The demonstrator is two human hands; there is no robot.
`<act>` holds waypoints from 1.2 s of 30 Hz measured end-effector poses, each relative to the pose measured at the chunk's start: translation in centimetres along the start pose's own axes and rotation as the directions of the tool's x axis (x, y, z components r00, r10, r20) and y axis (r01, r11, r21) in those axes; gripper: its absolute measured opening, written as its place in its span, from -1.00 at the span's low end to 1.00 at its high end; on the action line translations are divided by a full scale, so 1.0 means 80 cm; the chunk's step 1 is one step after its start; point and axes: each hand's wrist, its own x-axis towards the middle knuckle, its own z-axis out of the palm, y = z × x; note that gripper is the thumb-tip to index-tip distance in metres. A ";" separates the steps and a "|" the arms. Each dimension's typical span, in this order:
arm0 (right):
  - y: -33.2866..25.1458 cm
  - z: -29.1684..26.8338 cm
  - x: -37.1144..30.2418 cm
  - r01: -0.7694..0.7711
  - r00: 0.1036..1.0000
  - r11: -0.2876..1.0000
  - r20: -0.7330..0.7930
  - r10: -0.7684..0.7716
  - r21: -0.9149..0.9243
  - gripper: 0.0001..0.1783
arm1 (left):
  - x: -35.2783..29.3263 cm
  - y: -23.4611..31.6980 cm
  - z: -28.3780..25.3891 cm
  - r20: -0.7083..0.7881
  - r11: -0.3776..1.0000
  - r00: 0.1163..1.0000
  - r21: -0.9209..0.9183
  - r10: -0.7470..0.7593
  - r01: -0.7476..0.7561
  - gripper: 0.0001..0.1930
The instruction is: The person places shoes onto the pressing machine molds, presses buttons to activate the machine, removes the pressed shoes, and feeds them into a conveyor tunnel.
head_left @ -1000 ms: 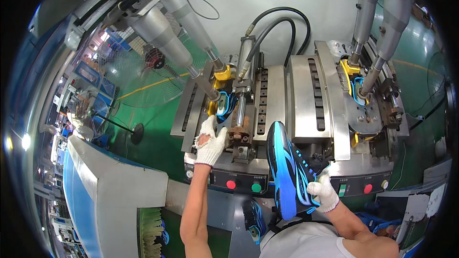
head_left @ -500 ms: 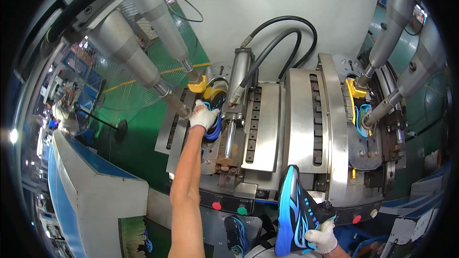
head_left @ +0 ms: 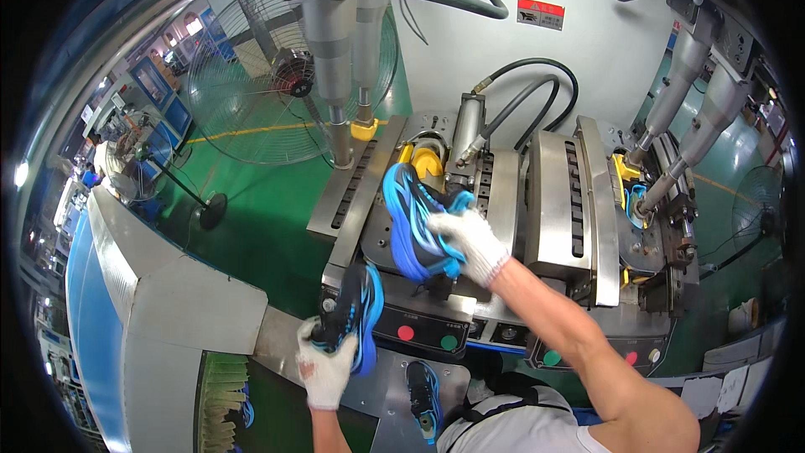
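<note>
Both hands wear white knit gloves. My left hand [head_left: 325, 369] grips a black sneaker [head_left: 344, 306] with a blue and purple sole, just in front of the left press station. Around the side of a second black and blue sneaker [head_left: 404, 226], my right hand [head_left: 471, 245] is closed. That sneaker is tilted, toe away from me, above the left station's metal bed [head_left: 377, 231]. Beyond its toe a yellow pad [head_left: 428, 161] sits in the station. Whether the sneaker touches the bed I cannot tell.
Metal press rods [head_left: 340, 134] stand at the left station's far left. A third sneaker [head_left: 424, 398] lies on the metal shelf below. Another blue item sits in the right station under its rods [head_left: 662, 189]. Red and green buttons [head_left: 449, 342] line the front panel. A grey-blue cabinet [head_left: 176, 319] stands left.
My left hand has drawn its sneaker out of the left station toward me. My right hand has carried the other sneaker from the lower right to above that station. The view has shifted.
</note>
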 end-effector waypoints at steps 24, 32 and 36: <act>-0.027 0.041 0.338 0.041 0.891 -0.363 0.199 -0.409 -0.931 -0.49 | -0.298 -0.254 0.102 -0.159 0.865 0.918 0.309 -0.362 0.395 -0.47; 0.009 -0.068 0.473 0.170 0.982 -0.926 0.136 0.130 -0.336 -0.65 | -0.294 -0.273 0.123 -0.145 0.941 0.963 0.223 -0.228 0.256 -0.48; 0.015 -0.084 0.492 0.066 0.983 -0.951 0.184 0.010 -0.302 -0.70 | -0.293 -0.277 0.129 -0.161 0.931 0.926 0.083 -0.341 0.357 -0.52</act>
